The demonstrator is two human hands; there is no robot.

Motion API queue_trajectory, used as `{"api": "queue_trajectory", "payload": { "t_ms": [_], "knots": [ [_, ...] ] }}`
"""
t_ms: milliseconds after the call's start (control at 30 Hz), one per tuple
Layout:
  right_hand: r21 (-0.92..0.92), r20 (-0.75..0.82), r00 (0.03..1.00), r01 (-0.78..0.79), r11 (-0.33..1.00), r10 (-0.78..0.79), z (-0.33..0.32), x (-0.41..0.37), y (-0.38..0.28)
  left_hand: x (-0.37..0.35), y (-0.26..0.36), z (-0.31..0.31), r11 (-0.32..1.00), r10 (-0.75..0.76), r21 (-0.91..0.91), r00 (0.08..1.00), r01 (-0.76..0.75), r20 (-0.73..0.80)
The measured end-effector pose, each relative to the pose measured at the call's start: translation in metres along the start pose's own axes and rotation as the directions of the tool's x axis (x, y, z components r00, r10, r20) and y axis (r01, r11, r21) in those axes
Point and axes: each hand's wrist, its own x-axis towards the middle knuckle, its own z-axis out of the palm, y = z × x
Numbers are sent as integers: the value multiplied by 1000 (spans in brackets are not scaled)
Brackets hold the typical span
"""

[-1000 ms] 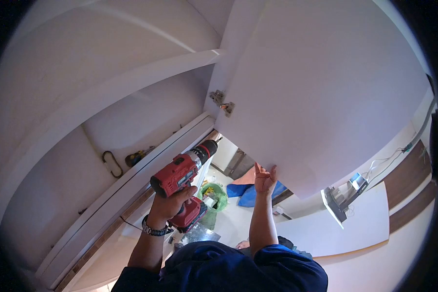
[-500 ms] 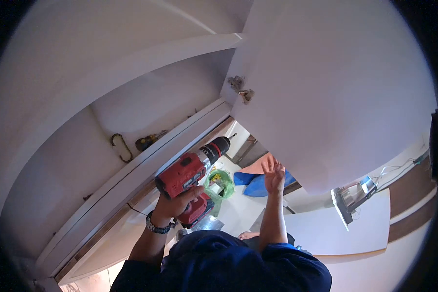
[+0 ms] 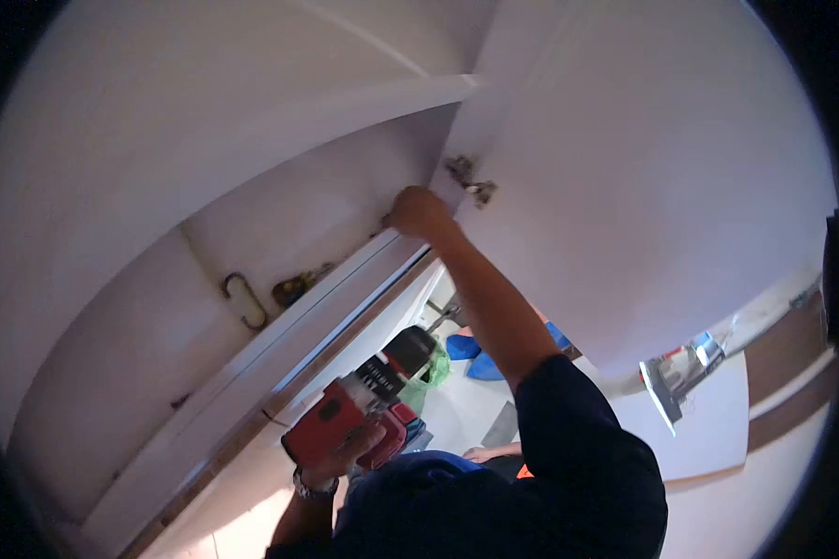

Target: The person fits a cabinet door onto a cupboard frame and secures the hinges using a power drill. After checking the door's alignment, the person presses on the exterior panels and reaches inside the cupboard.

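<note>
- My left hand (image 3: 352, 451) grips the red drill (image 3: 319, 427).
- My right hand (image 3: 421, 214), well apart from it, is inside the cabinet (image 3: 317, 320); I cannot tell its hold.

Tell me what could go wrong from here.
The right hand is reaching in near the hinge of the open cabinet door; if the door swings, it might get pinched.

Only the left hand holds the red cordless drill, so a slack grip could let it tip or drop.
</note>
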Motion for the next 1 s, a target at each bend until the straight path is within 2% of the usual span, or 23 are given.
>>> {"api": "queue_trajectory", "payload": {
  "t_ms": [33, 100, 167, 267, 300, 367, 400, 433, 467, 533, 633, 733, 767, 867, 900, 1000],
  "knots": [
    [-2, -41, 999, 2, 1000, -2, -15, -10, -13, -5, -15, -5, 992, -76, -99, 997, 75, -11],
    [-9, 81, 996, -23, 1000, 24, -15, 5, -19, 4, -8, -7, 989, -89, -120, 996, 92, 31],
    [-66, 139, 989, 60, 996, -50, 30, 53, 1, -4, 28, -4, 1000, 14, 20, 994, -16, 107],
    [11, 183, 983, 17, 1000, -18, 0, 29, -8, -3, 28, -5, 1000, -14, -24, 994, 16, 108],
    [12, 118, 992, 50, 999, -51, -5, 23, -9, 0, 27, -5, 997, 24, -70, 993, -16, 117],
    [6, -11, 993, 113, 994, -113, -13, 8, -9, 1, 36, -2, 1000, 18, 16, 997, -20, 78],
    [474, -20, 998, 60, 879, -57, -22, -6, -8, 0, 45, 1, 998, 14, 57, 998, -17, 57],
    [831, 0, 1000, 6, 556, -10, -38, -29, -6, 2, 57, 6, 999, -46, -14, 999, 46, 12],
    [993, 43, 999, -44, 107, 13, -53, -52, -5, 3, 68, 12, 991, -105, -90, 994, 101, -34],
    [978, -26, 1000, 24, -206, -10, -74, -96, 1, 10, 82, 19, 995, -71, -81, 995, 66, -69],
    [889, -205, 977, 163, -429, -54, -91, -144, 4, 29, 101, 26, 990, 124, 57, 992, -126, 25],
    [763, -277, 961, 222, -607, 3, -120, -181, -6, 50, 120, 41, 986, 146, -80, 989, -145, 11],
    [751, -265, 964, 228, -620, 34, -124, -185, -3, 63, 124, 43, 990, 137, -48, 988, -134, 66],
    [720, -255, 959, 275, -637, 126, -137, -192, 8, 67, 145, 61, 979, 202, -14, 978, -201, 57],
    [715, -270, 950, 306, -629, 156, -141, -193, 10, 76, 132, 60, 956, 287, 33, 954, -290, 85],
    [726, -288, 938, 347, -594, 196, -148, -199, 16, 87, 124, 65, 945, 326, -29, 934, -325, 148]
  ]
}}
